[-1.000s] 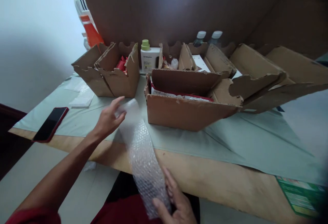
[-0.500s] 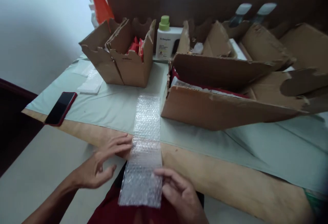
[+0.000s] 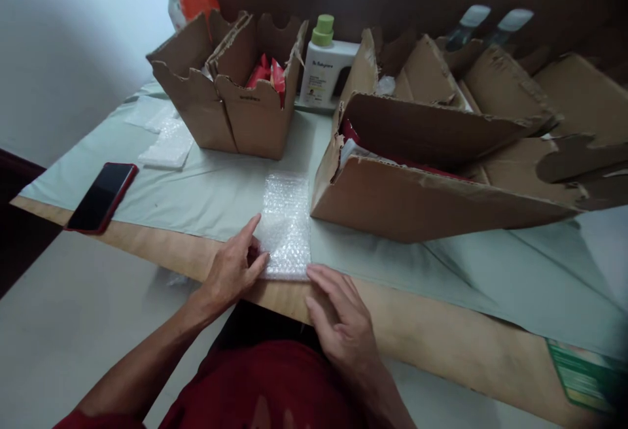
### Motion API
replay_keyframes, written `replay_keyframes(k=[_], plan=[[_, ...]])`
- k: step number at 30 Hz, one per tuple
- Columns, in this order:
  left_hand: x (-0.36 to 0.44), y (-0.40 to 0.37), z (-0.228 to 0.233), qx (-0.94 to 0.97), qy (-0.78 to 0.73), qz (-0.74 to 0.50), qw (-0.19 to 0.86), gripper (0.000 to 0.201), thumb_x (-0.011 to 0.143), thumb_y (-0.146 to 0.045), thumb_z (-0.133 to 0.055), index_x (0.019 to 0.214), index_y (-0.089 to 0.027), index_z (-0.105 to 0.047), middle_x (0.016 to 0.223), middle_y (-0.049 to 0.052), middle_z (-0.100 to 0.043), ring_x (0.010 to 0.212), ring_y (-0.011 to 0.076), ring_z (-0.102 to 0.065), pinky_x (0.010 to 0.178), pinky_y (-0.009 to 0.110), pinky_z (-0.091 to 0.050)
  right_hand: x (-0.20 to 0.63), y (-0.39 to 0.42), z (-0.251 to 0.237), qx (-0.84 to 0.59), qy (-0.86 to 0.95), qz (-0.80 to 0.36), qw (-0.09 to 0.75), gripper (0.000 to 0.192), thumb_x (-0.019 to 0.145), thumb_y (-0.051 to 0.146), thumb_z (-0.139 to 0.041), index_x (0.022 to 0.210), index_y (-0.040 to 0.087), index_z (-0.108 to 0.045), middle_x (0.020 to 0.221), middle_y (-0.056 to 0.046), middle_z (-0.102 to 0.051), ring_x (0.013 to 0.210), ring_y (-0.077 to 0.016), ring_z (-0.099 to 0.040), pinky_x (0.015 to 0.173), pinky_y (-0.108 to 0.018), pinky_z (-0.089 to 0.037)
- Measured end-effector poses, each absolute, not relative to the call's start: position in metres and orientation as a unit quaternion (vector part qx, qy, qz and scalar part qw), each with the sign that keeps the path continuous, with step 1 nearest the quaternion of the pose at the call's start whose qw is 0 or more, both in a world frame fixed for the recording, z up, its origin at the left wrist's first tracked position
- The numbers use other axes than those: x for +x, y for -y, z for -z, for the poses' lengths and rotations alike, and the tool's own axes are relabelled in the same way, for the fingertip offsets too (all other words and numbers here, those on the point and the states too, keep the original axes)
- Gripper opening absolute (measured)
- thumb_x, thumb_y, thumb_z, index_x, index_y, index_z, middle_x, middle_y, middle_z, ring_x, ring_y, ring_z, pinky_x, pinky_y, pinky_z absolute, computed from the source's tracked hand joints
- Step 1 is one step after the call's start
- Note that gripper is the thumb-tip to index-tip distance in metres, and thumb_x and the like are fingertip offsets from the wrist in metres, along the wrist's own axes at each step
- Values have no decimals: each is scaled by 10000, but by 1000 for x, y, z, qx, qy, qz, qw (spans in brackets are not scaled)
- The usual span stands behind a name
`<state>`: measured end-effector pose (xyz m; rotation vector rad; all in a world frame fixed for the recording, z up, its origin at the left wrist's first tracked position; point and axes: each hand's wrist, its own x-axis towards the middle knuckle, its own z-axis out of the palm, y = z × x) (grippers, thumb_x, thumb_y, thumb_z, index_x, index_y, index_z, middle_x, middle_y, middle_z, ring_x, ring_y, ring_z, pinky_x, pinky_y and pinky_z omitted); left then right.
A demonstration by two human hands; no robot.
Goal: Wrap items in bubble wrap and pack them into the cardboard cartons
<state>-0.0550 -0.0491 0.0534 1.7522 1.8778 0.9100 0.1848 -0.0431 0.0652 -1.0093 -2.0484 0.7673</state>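
A strip of bubble wrap (image 3: 287,226) lies folded over on the table, its near fold close to the front edge. My left hand (image 3: 230,269) is at its left side, index finger stretched along the edge and thumb at the lower left corner. At the lower right corner, the fingertips of my right hand (image 3: 341,318) touch the fold, with the thumb apart below. Both hands have their fingers apart, and neither is wrapped round the wrap. Some of the left fingers are hidden behind the hand.
A phone (image 3: 102,197) lies at the left edge, with more bubble wrap pieces (image 3: 169,144) behind it. Cardboard boxes stand at back left (image 3: 255,121) and right (image 3: 432,203), with a white bottle (image 3: 321,72) between them. A green packet (image 3: 579,373) shows at lower right.
The near end of the bubble wrap, which hung over the table edge, is now folded onto the rest. Both hands have moved forward to the fold's sides. The view has shifted slightly.
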Motion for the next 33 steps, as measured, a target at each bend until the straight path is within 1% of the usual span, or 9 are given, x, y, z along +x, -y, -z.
replay_keyframes(k=[5,10,13,16,20,25,27,30,33], plan=[[-56,53,-52,667,-654,-342,105,659,917,-196,-619,1538,-202,-400,926,29,-671,813,193,-653,794,364,-577,166,30,-59,-355,895,-119,242,407,912,35,-532,1267,191,-659,1407,-142,-655,1322,-345,-577,977,-527,-531],[-54,80,-73,727,-582,-353,92,551,947,-244,-653,1472,-224,-489,1323,150,-625,1228,291,-609,1019,471,-531,164,29,-63,-333,892,-146,269,295,953,25,-489,1102,188,-685,1111,-88,-781,1049,-258,-705,893,-427,-525],[-48,94,-76,752,-544,-355,113,430,964,-153,-602,1385,-224,-554,1074,78,-723,1008,226,-680,904,396,-558,165,31,-71,-330,878,-209,276,223,989,74,-504,1051,197,-679,923,-43,-784,831,-210,-709,785,-366,-525],[-44,96,-69,716,-582,-362,131,357,984,-129,-555,1331,-208,-583,921,37,-734,798,174,-676,761,326,-568,167,33,-77,-345,857,-218,315,171,1005,130,-549,1121,192,-660,994,-54,-781,882,-206,-716,808,-355,-535],[-43,86,-58,692,-623,-344,121,323,990,-200,-570,1311,-194,-606,965,60,-743,844,196,-695,773,343,-590,174,37,-77,-360,843,-145,372,206,971,132,-613,1167,183,-648,1103,-105,-752,1006,-237,-693,872,-395,-535],[-44,84,-60,681,-645,-340,65,328,972,-229,-594,1297,-195,-628,1252,147,-649,1119,262,-658,939,436,-581,172,38,-67,-327,895,-147,267,325,952,112,-580,1249,218,-659,1304,-113,-719,1249,-298,-630,988,-487,-515],[-46,91,-64,705,-616,-346,61,371,944,-233,-638,1314,-213,-621,1343,159,-617,1220,299,-615,1017,492,-542,170,36,-64,-336,890,-165,260,327,969,107,-545,1239,232,-680,1248,-101,-748,1239,-291,-639,979,-490,-515],[-50,100,-70,745,-560,-348,100,424,934,-163,-621,1351,-228,-590,1200,118,-703,1174,284,-638,1002,478,-537,172,35,-66,-339,871,-226,274,290,988,146,-542,1209,242,-703,1053,-74,-787,1094,-261,-688,940,-465,-526],[-51,97,-70,721,-579,-356,134,394,957,-150,-586,1347,-203,-577,1066,91,-733,1015,239,-672,872,399,-576,177,38,-72,-355,858,-237,285,275,988,195,-574,1238,235,-682,1076,-78,-774,1035,-253,-690,918,-447,-533]])
